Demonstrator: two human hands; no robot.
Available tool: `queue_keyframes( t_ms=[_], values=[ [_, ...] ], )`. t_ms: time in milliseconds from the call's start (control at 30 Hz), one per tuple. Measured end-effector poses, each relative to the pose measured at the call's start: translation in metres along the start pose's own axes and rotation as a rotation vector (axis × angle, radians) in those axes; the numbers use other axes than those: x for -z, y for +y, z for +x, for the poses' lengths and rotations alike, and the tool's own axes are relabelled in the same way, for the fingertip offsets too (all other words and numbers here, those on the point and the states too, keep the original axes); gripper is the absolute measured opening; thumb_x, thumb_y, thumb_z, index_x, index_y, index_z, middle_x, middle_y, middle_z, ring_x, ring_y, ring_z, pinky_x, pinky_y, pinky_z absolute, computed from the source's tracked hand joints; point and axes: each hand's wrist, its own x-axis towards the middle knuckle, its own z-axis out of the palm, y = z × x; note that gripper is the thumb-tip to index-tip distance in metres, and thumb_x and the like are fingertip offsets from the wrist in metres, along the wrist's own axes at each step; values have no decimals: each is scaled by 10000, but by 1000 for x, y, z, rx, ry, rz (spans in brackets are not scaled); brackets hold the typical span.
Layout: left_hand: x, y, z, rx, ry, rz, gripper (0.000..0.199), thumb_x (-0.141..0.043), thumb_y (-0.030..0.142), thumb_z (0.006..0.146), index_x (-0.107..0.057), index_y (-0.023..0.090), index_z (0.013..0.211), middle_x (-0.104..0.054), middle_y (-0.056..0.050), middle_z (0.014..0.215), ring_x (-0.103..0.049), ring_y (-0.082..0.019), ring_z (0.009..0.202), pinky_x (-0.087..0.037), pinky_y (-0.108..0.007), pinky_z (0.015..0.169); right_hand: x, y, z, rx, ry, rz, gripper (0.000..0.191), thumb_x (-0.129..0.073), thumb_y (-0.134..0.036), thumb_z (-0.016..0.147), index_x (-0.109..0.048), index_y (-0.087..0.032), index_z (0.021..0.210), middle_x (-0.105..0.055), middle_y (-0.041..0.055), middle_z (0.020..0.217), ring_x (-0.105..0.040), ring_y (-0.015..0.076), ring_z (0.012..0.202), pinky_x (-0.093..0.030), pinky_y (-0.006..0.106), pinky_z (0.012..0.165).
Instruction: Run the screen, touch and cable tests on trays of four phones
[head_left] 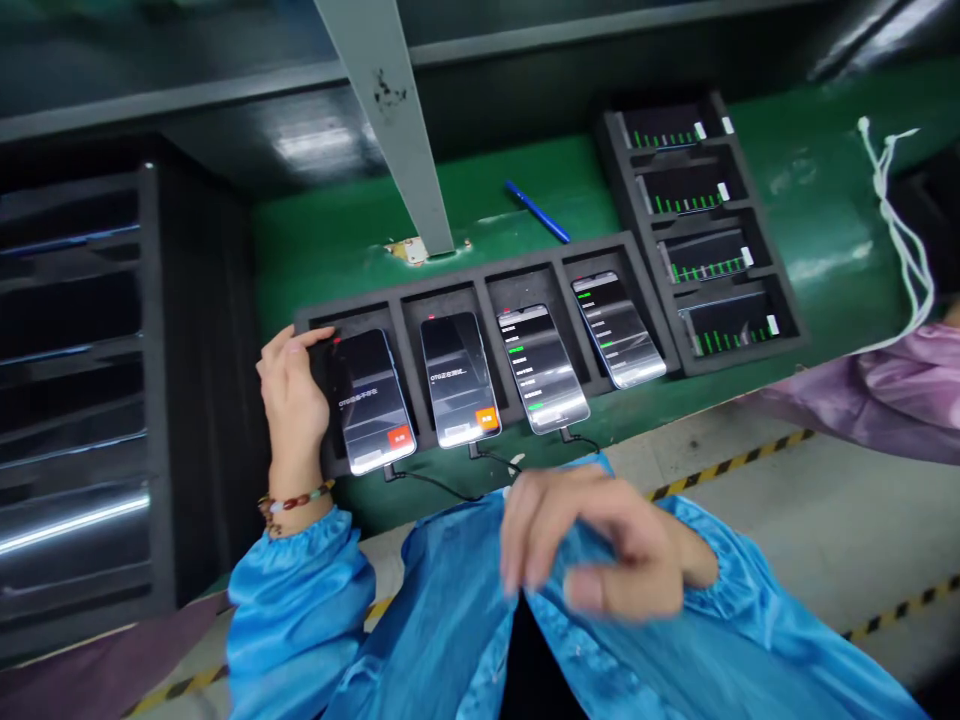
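Note:
My left hand [292,395] rests at the left end of a black foam tray [631,262], with one finger stretched over its top rim beside the leftmost phone [367,400]. That phone and the second phone [457,375] show dark screens with an orange-red button. The third phone [541,365] and the rightmost phone [616,325] show lists with green lines. Black plugs join a cable [442,487] and others to the lower ends of the three left phones. My right hand [592,545], blurred, hovers before my body, fingers bent and thumb apart, with nothing visible in it.
Another foam tray [784,300] to the right holds several phones with green bars. A blue pen [538,211] lies behind the near tray, beside a grey metal post [397,120]. Stacked black trays [195,400] stand at left. White cord [900,240] and a person's pink sleeve [885,390] are at right.

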Motion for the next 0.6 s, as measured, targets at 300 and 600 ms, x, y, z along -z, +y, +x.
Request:
queue_keyframes(
  t_ms=[300,600],
  values=[
    [-2,1,1,17,12,11,587,-312,530,1150,-824,271,1275,-647,-89,1556,-515,-304,1562,-329,-527,1358,58,51,-81,-344,436,-790,129,-725,-365,1050,-726,-236,1053,-775,53,981,-737,236,923,-589,411,860],
    [0,-3,0,-30,-1,-14,613,-295,516,1155,-811,207,1272,-646,-136,1563,-539,-314,1544,-307,-529,1352,12,70,-71,-306,418,-911,182,-753,-414,1032,-691,-243,1047,-761,58,934,-735,253,864,-589,412,792]
  ],
)
